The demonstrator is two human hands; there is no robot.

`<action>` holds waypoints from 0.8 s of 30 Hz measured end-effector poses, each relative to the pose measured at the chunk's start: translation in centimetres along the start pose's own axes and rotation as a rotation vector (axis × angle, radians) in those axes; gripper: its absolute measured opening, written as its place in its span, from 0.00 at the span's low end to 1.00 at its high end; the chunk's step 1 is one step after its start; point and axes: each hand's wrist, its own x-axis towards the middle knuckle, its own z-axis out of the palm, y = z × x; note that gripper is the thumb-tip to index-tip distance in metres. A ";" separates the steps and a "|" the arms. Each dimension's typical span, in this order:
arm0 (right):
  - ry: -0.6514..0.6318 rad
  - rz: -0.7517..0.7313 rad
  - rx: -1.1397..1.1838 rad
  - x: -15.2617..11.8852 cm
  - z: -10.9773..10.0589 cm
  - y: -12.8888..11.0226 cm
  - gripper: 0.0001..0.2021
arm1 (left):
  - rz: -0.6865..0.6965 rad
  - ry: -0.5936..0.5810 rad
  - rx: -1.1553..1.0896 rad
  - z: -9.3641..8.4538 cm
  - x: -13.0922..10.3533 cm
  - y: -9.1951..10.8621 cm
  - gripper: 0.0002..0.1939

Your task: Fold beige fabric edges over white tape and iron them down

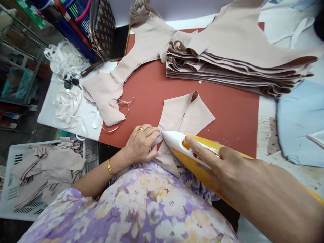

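My right hand (pixel 215 158) is wrapped round the handle of a yellow and white iron (pixel 174 136), thumb stretched along its top. The iron's tip rests at a folded beige fabric piece (pixel 194 116), close to the fingers of my left hand (pixel 143 141). With its fingertips and thumb together, my left hand pinches the edge of that piece. One end of the fabric hangs over the table's near edge toward my lap. The iron covers part of the fabric, and its soleplate is hidden.
A thick stack of beige cut pieces (pixel 227 67) lies at the back right of the red board (pixel 149 91). More cut pieces (pixel 108 84) curve along the left. White tape coils (pixel 67 60), keys (pixel 72 82) and a brown bag (pixel 102 28) sit beyond. A white basket (pixel 11 189) stands lower left.
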 end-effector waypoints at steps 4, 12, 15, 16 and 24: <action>0.016 -0.030 -0.083 0.3 -0.5 1.1 0.38 | -0.019 -0.019 -0.014 -0.1 0.0 0.1 0.22; -0.304 -0.038 -0.143 3.9 -3.5 1.7 0.42 | -0.031 -0.030 -0.027 -0.3 0.2 0.3 0.21; -0.308 -0.074 -0.190 4.8 -4.3 1.8 0.39 | -0.042 -0.041 -0.030 -0.4 0.2 0.4 0.21; -0.300 -0.077 -0.202 4.9 -4.4 1.8 0.39 | -0.044 -0.045 -0.030 -0.4 0.2 0.4 0.20; -0.248 -0.157 -0.249 6.3 -4.9 1.7 0.32 | -0.048 -0.043 -0.043 -0.5 0.2 0.3 0.19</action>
